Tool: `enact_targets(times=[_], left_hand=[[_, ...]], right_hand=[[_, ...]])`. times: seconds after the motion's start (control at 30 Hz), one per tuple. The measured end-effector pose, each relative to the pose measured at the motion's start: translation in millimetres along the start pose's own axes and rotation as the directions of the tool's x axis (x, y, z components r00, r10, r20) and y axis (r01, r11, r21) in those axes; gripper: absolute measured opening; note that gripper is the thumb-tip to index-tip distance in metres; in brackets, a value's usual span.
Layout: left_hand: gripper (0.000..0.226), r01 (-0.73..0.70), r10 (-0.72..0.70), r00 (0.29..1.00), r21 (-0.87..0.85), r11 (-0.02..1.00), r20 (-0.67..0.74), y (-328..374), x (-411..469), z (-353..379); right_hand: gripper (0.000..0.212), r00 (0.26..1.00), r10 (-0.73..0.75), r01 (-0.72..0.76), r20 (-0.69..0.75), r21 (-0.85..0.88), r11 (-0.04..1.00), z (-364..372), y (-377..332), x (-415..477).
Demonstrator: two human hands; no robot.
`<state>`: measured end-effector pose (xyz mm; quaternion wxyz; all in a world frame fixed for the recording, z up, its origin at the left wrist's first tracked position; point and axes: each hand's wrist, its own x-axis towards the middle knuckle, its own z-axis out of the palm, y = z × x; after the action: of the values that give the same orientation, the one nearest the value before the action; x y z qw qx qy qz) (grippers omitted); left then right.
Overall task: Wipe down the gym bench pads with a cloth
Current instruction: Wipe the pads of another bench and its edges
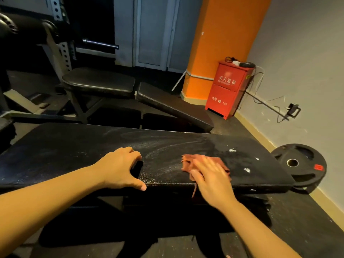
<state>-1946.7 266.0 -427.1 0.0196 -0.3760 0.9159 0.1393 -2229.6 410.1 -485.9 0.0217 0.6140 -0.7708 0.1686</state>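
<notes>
A long black bench pad (78, 153) lies across the view in front of me, its surface streaked with dusty wipe marks and a few white flecks near its right end. My right hand (210, 175) presses flat, fingers straight, on a reddish-brown cloth (188, 161) on the right half of the pad; the hand looks blurred. A frayed strip of the cloth hangs over the pad's near edge. My left hand (121, 168) rests on the middle of the pad, fingers bent on top and thumb over the near edge.
Behind stands a second bench with a flat seat pad (98, 82) and a sloping back pad (173, 105). A red fire-extinguisher box (227, 90) stands by an orange pillar (219, 34). A black weight plate (299, 164) lies on the floor by the right wall.
</notes>
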Motion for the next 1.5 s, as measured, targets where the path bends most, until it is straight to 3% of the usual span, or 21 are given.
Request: enact_targets(times=[0.07, 0.23, 0.4, 0.5, 0.6, 0.7, 0.8, 0.87, 1.0, 1.07, 1.2, 1.27, 1.33, 1.37, 1.5], left_hand=[[0.090, -0.052, 0.052, 0.999, 0.018, 0.998, -0.004, 14, 8, 3], [0.077, -0.152, 0.151, 0.988, 0.067, 0.986, 0.014, 58, 37, 2], [0.054, -0.161, 0.160, 0.987, -0.032, 0.986, -0.033, 94, 67, -1], [0.058, -0.136, 0.133, 0.990, -0.064, 0.989, -0.048, 106, 81, 3], [0.049, -0.091, 0.085, 0.993, -0.075, 0.993, -0.081, 118, 95, 6], [0.036, -0.047, 0.046, 0.999, -0.120, 0.992, -0.014, 129, 107, 1], [0.028, -0.024, 0.042, 0.997, -0.231, 0.973, 0.072, 133, 114, 2], [0.029, -0.014, 0.025, 0.999, -0.320, 0.947, 0.030, 134, 118, 4], [0.028, 0.055, -0.108, 0.993, -0.589, 0.806, -0.054, 150, 125, 4], [0.024, 0.079, -0.166, 0.984, -0.679, 0.730, -0.065, 166, 124, 7], [0.013, 0.047, -0.249, 0.961, -0.810, 0.585, -0.124, 203, 119, 22], [0.002, 0.019, -0.231, 0.965, -0.852, 0.524, -0.121, 220, 116, 25], [0.016, 0.003, -0.160, 0.983, -0.858, 0.513, -0.093, 233, 114, 24], [0.025, 0.000, -0.123, 0.990, -0.852, 0.524, -0.076, 238, 112, 23], [0.062, -0.024, -0.074, 0.993, -0.783, 0.622, -0.089, 256, 106, 22]], right_hand=[[0.053, 0.996, 0.093, -0.093, 0.016, 0.008, 0.996, -6, 11, -1], [0.048, 0.988, -0.039, 0.029, 0.148, 0.066, 0.997, -9, -13, -10], [0.046, 0.957, 0.053, -0.155, 0.284, 0.351, 0.923, -40, -3, 7], [0.047, 0.957, 0.184, -0.238, 0.225, 0.242, 0.941, -54, 8, 16], [0.055, 0.958, 0.174, -0.177, 0.227, -0.010, 0.984, -56, 13, 19], [0.057, 0.958, 0.168, -0.150, 0.232, -0.093, 0.984, -60, 16, 26], [0.021, 0.974, 0.156, -0.154, 0.166, -0.022, 0.988, -64, 22, 32], [0.030, 0.960, 0.194, -0.226, 0.200, 0.149, 0.963, -68, 35, 36], [0.020, 0.902, 0.306, -0.429, 0.305, 0.540, 0.724, -79, 63, 45], [0.019, 0.878, 0.356, -0.477, 0.319, 0.542, 0.691, -81, 74, 50], [0.023, 0.877, 0.449, -0.473, 0.175, 0.485, 0.735, -75, 85, 52], [0.034, 0.855, 0.474, -0.480, 0.208, 0.664, 0.573, -72, 94, 51], [0.038, 0.797, 0.468, -0.537, 0.382, 0.804, 0.257, -76, 104, 48], [0.038, 0.776, 0.441, -0.560, 0.451, 0.815, 0.151, -78, 109, 45], [0.031, 0.821, 0.331, -0.525, 0.466, 0.844, 0.114, -89, 124, 31]])
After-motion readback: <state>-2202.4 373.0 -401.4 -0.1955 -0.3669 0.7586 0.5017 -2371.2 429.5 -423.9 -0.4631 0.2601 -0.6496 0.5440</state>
